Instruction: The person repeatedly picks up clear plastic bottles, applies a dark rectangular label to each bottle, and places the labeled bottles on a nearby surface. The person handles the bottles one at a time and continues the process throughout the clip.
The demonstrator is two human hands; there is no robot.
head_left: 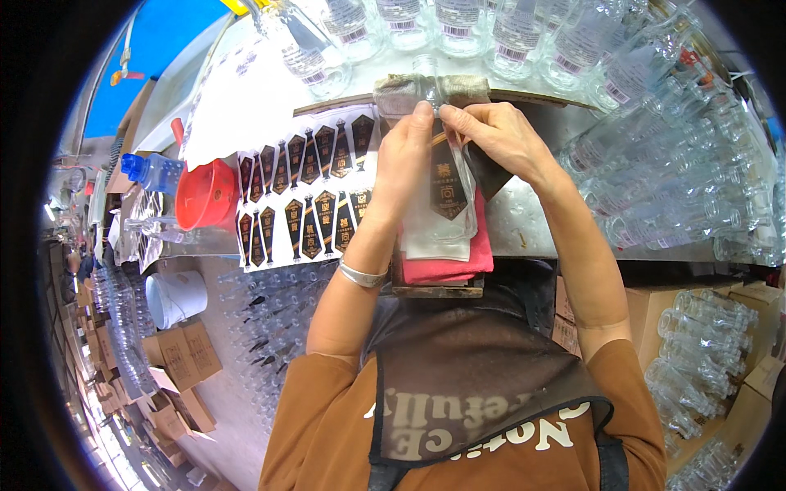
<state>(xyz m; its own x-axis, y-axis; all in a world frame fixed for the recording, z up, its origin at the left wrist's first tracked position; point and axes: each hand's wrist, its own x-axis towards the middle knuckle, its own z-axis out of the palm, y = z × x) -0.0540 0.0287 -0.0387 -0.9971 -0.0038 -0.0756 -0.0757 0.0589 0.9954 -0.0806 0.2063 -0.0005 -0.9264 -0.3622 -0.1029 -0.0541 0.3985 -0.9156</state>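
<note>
A clear glass bottle (429, 88) lies with its neck pointing away from me on a cloth-padded stand. A dark tie-shaped label with gold print (447, 186) lies along its body. My left hand (407, 147) is closed at the left of the neck, thumb pressed to the glass. From the other side, my right hand (501, 137) pinches with thumb and forefinger at the neck, by the label's narrow top end. Whether the fingers also grip the label's tip is hidden. Left of my hands lies a white sheet of similar dark labels (307, 184).
Labelled clear bottles (458, 29) stand along the back, and many bottles (679, 164) crowd the right. A red basin (206, 195) and a blue-capped bottle (151, 170) sit at left. Pink cloth (450, 270) shows at the stand's near end; a white bucket (176, 298) is lower left.
</note>
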